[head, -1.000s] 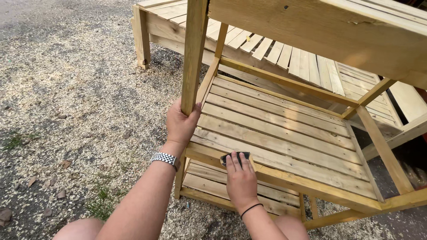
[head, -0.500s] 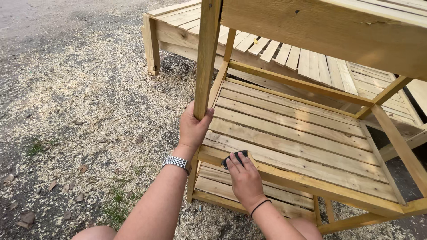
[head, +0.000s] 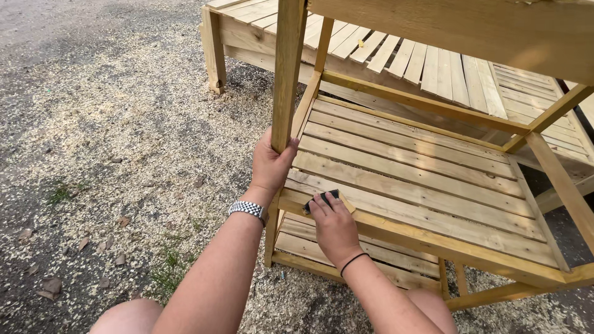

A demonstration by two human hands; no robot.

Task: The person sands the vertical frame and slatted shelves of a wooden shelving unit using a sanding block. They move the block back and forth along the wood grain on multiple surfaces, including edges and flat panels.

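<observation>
While left hand (head: 270, 166) grips square wooden post (head: 288, 74), right hand (head: 335, 227) presses dark sanding pad (head: 322, 199) on slatted shelf (head: 427, 185).

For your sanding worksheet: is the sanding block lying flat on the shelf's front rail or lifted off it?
Flat: the right hand presses the sanding block onto the front rail.

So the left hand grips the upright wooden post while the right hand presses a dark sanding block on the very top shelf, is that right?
Not quite. The head view shows the right hand pressing the dark sanding block on the front rail of the middle slatted shelf, not the top one. The left hand does grip the upright wooden post.
</observation>
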